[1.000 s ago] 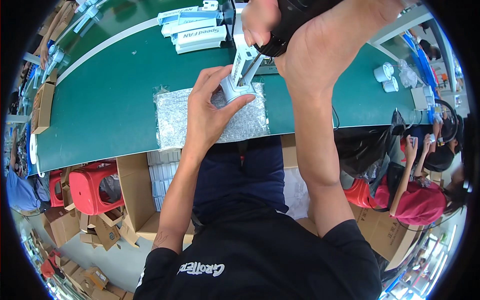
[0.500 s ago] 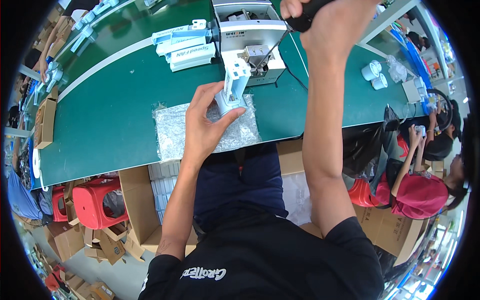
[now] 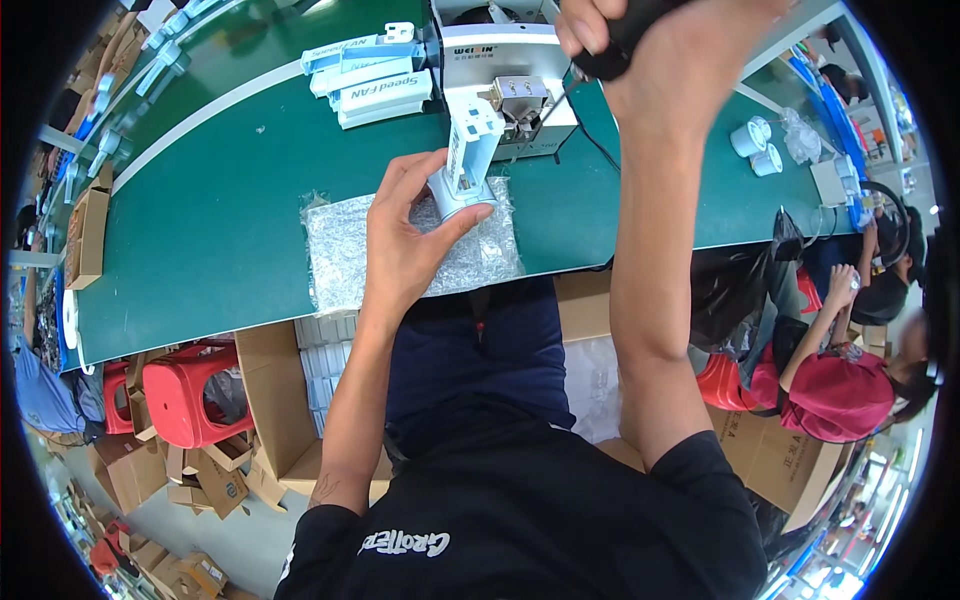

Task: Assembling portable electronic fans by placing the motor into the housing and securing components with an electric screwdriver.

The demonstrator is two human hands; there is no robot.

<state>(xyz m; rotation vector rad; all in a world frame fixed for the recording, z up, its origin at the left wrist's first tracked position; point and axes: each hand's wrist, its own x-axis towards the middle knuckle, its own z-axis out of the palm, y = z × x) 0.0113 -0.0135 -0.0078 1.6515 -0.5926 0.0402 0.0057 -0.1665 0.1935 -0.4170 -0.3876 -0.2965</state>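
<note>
My left hand [image 3: 412, 222] is closed round the round base of a light blue plastic housing [image 3: 465, 180], thumb in front and fingers behind. The housing stands upright on a sheet of bubble wrap [image 3: 345, 255], its tall open frame rising from the base. At the top, my right hand [image 3: 665, 75] grips a black screwdriver [image 3: 612, 45], partly cut off by the picture's edge. Its long thin bit slants down to the small metal block on the front of a grey screw feeder [image 3: 505, 65]. The exact spot the tip touches is too small to tell.
Several light blue and white housings [image 3: 385, 95] lie stacked left of the feeder. White round parts [image 3: 750, 140] stand on the green bench [image 3: 210, 240] at the right. Below are an open carton [image 3: 270, 400] and a red stool [image 3: 185, 400]. A person in red [image 3: 835, 395] sits at the right.
My right hand and the screwdriver have shifted slightly, the bit staying at the feeder. My left hand keeps its hold on the housing. The person at the right has moved their hands.
</note>
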